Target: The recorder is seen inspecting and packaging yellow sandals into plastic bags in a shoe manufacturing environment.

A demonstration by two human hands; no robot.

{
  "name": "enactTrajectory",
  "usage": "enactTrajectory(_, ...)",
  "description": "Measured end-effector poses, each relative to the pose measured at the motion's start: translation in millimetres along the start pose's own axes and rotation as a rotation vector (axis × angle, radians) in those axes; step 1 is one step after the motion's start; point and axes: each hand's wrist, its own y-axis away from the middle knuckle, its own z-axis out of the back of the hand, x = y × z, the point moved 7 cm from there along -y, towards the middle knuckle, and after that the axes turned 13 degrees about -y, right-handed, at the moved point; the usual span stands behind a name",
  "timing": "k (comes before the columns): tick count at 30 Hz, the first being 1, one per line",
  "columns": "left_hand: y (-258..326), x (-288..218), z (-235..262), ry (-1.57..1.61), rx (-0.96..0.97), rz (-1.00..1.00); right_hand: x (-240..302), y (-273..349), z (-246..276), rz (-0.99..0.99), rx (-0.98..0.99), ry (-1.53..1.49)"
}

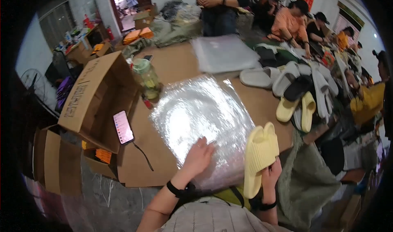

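My right hand (pixel 272 175) is closed around a pair of pale yellow slippers (pixel 254 162), held upright and pressed together at the right of the stack. The ribbed strap of the nearer slipper faces me. My left hand (pixel 199 155) lies with fingers stretched out on a stack of shiny clear plastic bags (pixel 200 113). Glare covers much of the plastic. Each wrist has a dark band. Beyond the right hand is a pile of loose slippers: a grey slipper (pixel 258 77), a black slipper (pixel 298 88) and a yellow slipper (pixel 308 111) among several more.
At left, an open cardboard box (pixel 88 96) stands beside a lit phone (pixel 123 127) with a black strap. A greenish jar (pixel 146 78) is behind it. Another plastic stack (pixel 224 53) lies farther back. A person (pixel 221 10) stands opposite; several people work at right.
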Motion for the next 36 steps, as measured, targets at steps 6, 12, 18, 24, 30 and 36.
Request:
enactTrajectory(6, -3.7, 15.7, 10.4, 0.478, 0.053, 0.100, 30.7, -11.7, 5.6, 0.054, -0.030, -0.054)
enactTrajectory(12, 0.5, 14.5, 5.2, 0.592, 0.135, 0.150, 58.4, -15.9, 1.6, 0.174, -0.015, 0.024)
enactTrajectory(18, 15.5, -10.1, 12.6, -0.164, -0.012, -0.204, 58.8, -15.3, -4.6, 0.169, 0.013, 0.011)
enactTrajectory(24, 13.1, -2.4, 7.3, -0.174, -0.143, -0.261, 51.6, -11.8, -2.4, 0.130, 0.009, -0.010)
enactTrajectory(30, 6.1, 14.6, 13.0, 0.131, -0.066, 0.016, 45.8, 3.4, -16.3, 0.113, 0.199, 0.066)
enactTrajectory(36, 5.8, 5.6, 21.6, 0.223, 0.038, 0.065, 53.8, 17.2, -59.5, 0.250, 0.676, 0.252)
